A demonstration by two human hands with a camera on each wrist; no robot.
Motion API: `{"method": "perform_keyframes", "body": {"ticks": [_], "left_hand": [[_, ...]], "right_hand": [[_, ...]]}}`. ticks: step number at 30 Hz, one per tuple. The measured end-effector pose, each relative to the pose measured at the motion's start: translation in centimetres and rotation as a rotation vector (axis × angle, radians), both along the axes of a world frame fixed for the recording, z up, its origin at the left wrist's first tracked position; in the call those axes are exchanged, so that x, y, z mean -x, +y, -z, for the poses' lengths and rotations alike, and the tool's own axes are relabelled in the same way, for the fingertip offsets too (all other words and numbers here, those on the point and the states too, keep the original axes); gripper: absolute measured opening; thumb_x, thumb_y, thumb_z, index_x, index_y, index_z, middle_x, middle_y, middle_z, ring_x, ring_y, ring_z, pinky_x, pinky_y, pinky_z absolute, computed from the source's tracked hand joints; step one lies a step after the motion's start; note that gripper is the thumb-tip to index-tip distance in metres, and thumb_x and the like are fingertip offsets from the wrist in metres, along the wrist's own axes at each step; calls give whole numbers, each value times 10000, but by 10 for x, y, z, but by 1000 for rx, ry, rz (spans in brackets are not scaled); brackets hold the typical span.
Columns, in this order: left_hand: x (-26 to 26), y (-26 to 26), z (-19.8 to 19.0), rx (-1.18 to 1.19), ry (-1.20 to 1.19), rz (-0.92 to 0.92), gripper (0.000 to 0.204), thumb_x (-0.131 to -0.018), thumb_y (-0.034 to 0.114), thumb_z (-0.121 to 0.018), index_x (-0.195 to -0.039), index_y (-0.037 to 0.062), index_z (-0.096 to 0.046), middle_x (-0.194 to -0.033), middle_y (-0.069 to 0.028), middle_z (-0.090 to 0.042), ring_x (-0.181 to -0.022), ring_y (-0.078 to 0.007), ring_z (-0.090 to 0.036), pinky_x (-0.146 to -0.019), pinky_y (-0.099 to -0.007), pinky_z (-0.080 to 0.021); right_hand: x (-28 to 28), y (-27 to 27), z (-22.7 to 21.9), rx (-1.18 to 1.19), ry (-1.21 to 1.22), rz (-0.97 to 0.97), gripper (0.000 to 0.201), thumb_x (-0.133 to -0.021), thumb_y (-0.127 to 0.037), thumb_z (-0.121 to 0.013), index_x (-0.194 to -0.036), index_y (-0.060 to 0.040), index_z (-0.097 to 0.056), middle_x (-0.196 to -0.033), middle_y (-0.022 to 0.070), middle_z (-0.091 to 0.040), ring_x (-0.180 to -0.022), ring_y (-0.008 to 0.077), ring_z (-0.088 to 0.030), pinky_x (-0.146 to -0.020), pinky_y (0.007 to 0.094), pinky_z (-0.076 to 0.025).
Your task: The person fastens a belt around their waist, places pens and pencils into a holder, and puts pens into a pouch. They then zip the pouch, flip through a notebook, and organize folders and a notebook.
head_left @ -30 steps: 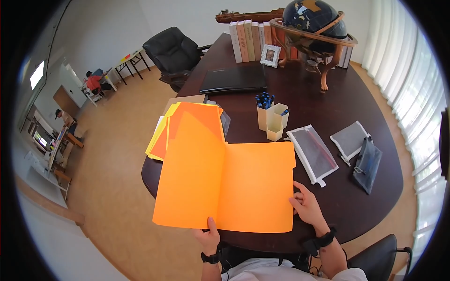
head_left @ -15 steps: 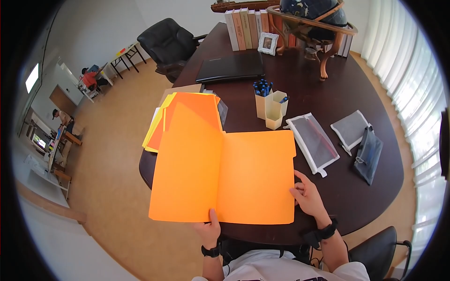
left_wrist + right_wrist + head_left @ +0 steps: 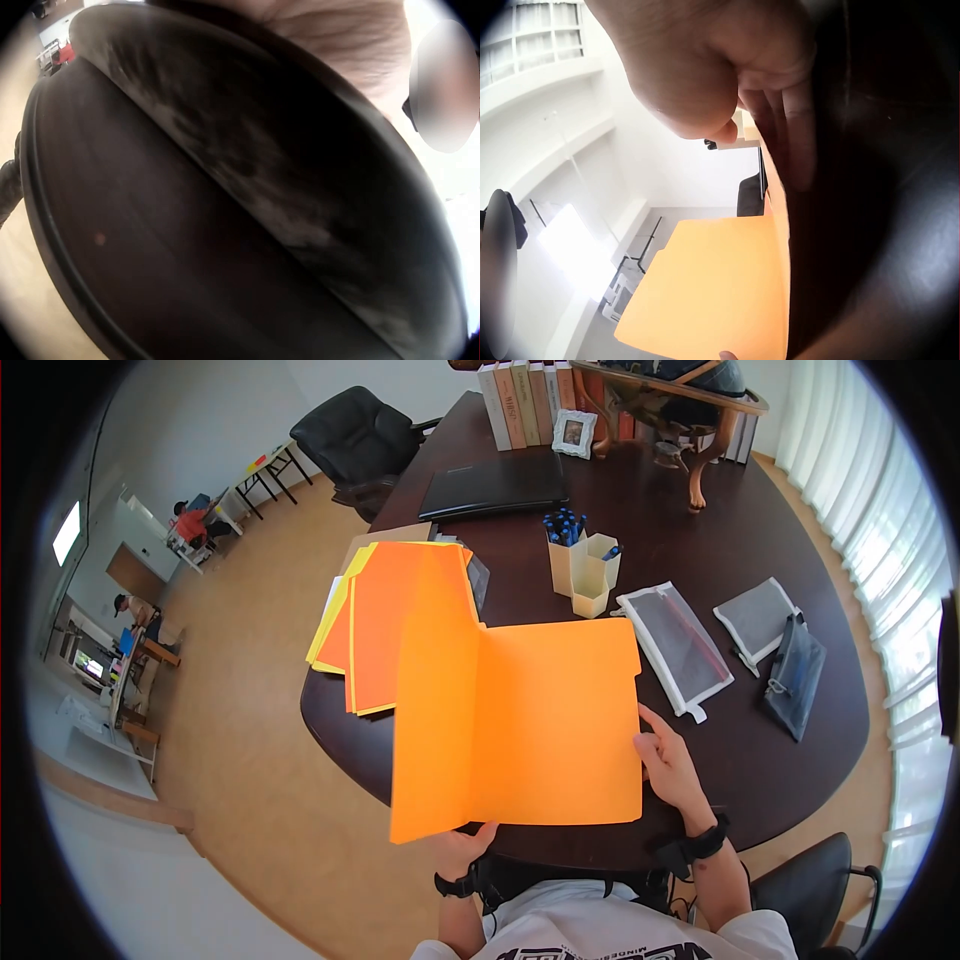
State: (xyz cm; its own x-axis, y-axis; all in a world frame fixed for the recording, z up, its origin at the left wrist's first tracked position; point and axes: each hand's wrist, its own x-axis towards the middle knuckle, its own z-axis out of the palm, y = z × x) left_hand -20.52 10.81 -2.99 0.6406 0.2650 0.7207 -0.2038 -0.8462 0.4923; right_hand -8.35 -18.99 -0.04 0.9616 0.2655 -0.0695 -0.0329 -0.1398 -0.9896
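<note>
An orange file folder (image 3: pixel 560 720) lies spread partly open over the near part of the dark desk. Its left flap (image 3: pixel 432 710) tilts up from the crease, and the right wrist view shows that flap (image 3: pixel 712 285) standing raised. At the bottom edge near the crease, my left hand (image 3: pixel 463 847) holds the folder, with most of its fingers hidden beneath. My right hand (image 3: pixel 672 765) pinches the right edge, thumb at the rim and fingers reaching under it. The left wrist view shows mostly dark desk edge (image 3: pixel 135 217) and part of the left palm (image 3: pixel 337 37).
Orange and yellow folders (image 3: pixel 375 610) are piled left of the held one. Beyond stand a pen holder (image 3: pixel 585 575) and a black laptop (image 3: pixel 495 488). Mesh zip pouches (image 3: pixel 680 645) and a dark pouch (image 3: pixel 795 678) lie to the right. Books (image 3: pixel 525 405) and a globe stand (image 3: pixel 690 420) are farther back.
The folder's left flap has swung upward and toward the right, uncovering more of the pile behind it. My left hand has shifted slightly right along the bottom edge. The head view has tilted down.
</note>
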Motion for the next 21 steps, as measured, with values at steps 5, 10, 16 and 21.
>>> {"method": "perform_keyframes", "body": {"ticks": [5, 10, 16, 21], "left_hand": [[0, 11, -8, 185, 131, 195, 705, -881, 666, -549, -973, -25, -655, -820, -124, -633, -675, -265, -598, -592, -339, -460], [-3, 6, -8, 295, 151, 140, 319, -883, 307, -673, -896, -11, -659, -782, -108, -620, -601, -222, -570, -554, -309, -442], [-7, -5, -18, 200, 216, -41, 75, -779, 19, -719, -831, 25, -666, -716, -68, -621, -554, -189, -549, -519, -293, -438], [-7, -5, -16, 198, 214, -26, 43, -827, 2, -686, -841, -2, -646, -725, -76, -602, -567, -170, -519, -533, -273, -405]], "right_hand": [[1, 2, -17, -96, 76, -10, 543, -1071, -317, -396, -1495, 20, -360, -922, 47, -677, -735, 53, -621, -557, 179, -480], [2, 1, -12, -259, 168, -11, 660, -1070, -434, -341, -1513, 53, -289, -947, 71, -694, -787, 101, -671, -569, 200, -504], [1, 2, -16, -138, 125, -60, 681, -929, -50, -614, -1522, 38, -291, -846, 43, -662, -729, 56, -601, -642, 179, -456], [1, 5, -14, -110, 101, -53, 779, -827, 107, -641, -1524, 6, -308, -798, 26, -636, -716, 40, -572, -677, 187, -451]]}}
